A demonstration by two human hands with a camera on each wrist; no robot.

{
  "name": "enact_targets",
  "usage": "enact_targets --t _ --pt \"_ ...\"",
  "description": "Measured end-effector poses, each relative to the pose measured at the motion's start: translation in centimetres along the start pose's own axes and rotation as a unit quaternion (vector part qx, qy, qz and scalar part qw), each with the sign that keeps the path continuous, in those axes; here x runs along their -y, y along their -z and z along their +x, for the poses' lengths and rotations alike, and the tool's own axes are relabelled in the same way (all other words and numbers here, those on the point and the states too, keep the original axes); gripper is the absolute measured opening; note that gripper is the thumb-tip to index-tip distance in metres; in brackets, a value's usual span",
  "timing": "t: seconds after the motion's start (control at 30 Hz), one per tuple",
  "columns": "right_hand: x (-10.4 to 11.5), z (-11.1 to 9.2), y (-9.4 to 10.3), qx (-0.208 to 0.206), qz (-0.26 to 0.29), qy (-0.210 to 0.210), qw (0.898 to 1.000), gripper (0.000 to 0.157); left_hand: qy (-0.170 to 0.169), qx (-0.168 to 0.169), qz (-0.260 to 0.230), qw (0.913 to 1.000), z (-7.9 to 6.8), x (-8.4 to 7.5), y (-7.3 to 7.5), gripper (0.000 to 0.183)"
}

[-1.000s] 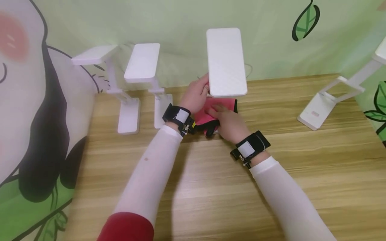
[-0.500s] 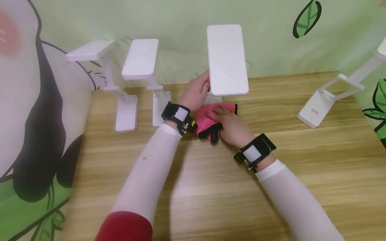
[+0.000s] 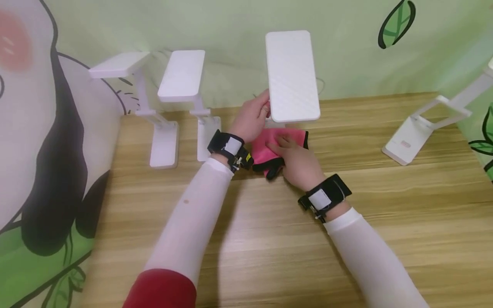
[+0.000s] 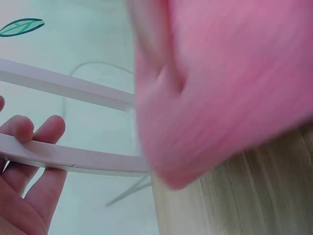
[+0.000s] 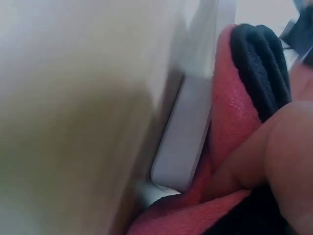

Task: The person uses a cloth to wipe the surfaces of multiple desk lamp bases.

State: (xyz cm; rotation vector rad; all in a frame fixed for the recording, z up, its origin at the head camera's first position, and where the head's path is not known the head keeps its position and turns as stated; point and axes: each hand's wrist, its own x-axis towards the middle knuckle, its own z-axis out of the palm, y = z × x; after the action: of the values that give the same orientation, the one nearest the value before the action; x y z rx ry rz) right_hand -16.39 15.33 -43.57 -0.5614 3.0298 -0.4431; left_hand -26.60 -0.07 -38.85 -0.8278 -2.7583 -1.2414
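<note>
at twelve o'clock my left hand (image 3: 250,119) grips a white flat-headed lamp (image 3: 293,77), my right hand (image 3: 303,166) black-edged pink plush cloth (image 3: 265,150) against its base (image 5: 182,134).

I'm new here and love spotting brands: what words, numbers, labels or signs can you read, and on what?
None can be read.
Far-right lamp base: pinkish mark, too small to read.
Left wrist camera: yellow patch, too small to read.
White patches on the wristbands: nothing legible.
Held lamp, pink cloth: no text visible.
</note>
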Motion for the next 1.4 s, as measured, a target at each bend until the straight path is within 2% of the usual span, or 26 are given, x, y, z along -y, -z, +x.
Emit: enact_targets --t 0.17,0.3,0.4,0.5,0.67,0.77,0.83,0.97,1.2,1.3,1.4 --pt "1.2 -3.3 -0.1 0.001 -0.003 0.012 1.0 0.063 0.008 -0.001 -0.006 1.0 -0.2 0.0 0.3 0.022" --pt "1.1 -3.9 0.2 0.005 0.0 0.034 0.999 0.064 0.011 -0.003 -0.007 0.9999 -0.3 0.1 0.3 0.023" --pt "0.6 -2.7 0.4 0.017 0.011 0.045 0.999 0.063 0.011 -0.001 -0.001 0.9999 -0.3 0.1 0.3 0.022" --pt "-0.3 -0.4 0.5 0.021 0.019 0.046 0.999 0.062 0.012 0.004 0.003 0.9999 -0.2 0.0 0.1 0.022" --pt "-2.1 3.3 0.4 -0.014 0.02 0.041 0.999 0.068 0.019 0.007 0.007 0.9998 0.5 -0.3 -0.2 0.026" --pt "-2.4 3.6 0.3 -0.025 0.032 0.028 0.999 0.068 0.019 0.014 0.006 0.9997 0.6 -0.4 -0.4 0.027" --pt "-2.2 2.9 0.1 -0.02 0.042 0.018 0.999 0.066 0.017 0.019 0.0 0.9997 0.5 -0.5 -0.5 0.026" --pt "-1.2 0.0 0.0 -0.012 0.045 0.005 0.999 0.064 0.018 0.019 -0.011 0.9996 0.2 -0.7 -0.4 0.023" --pt "0.8 -4.9 0.5 -0.002 0.029 0.024 0.999 0.066 0.007 0.002 0.001 1.0 -0.2 -0.7 0.3 0.022" --pt "1.0 -5.4 0.8 0.01 0.037 0.026 0.999 0.067 0.005 0.003 0.004 1.0 -0.2 -0.5 0.4 0.022" --pt "0.6 -4.5 0.9 0.01 0.042 0.027 0.999 0.06 0.004 0.002 0.006 1.0 -0.2 -0.3 0.3 0.023"
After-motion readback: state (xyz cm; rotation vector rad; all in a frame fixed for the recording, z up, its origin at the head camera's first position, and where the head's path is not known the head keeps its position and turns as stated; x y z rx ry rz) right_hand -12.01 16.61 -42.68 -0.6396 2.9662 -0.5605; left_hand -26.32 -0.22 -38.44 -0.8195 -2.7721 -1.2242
